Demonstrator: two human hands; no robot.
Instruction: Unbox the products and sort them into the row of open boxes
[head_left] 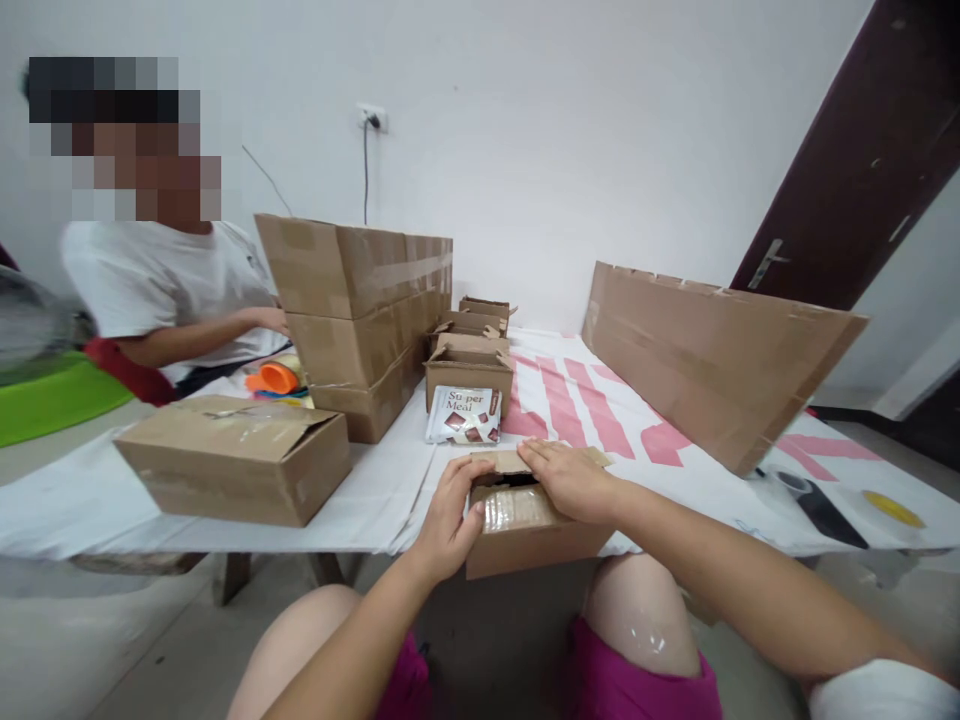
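Note:
A small cardboard box (540, 550) sits at the table's near edge in front of my knees, its top flaps partly raised over a dark gap. Clear tape or plastic shines on its front flap. My left hand (450, 515) grips the left side, thumb on the near face and fingers over the top edge. Across the right part of the top lies my right hand (566, 480), its fingers bent over the far flap and holding it down. Just beyond the box, a white "Super Meal" packet (465, 415) leans against an open cardboard box (469, 372).
More open boxes (469, 322) line up behind. Stacked taped boxes (360, 320) and a closed box (232, 455) stand left, near orange items (276, 377) and a seated person (180, 290). At right are a cardboard panel (705, 360), a dark tape dispenser (814, 505) and a yellow roll (892, 508).

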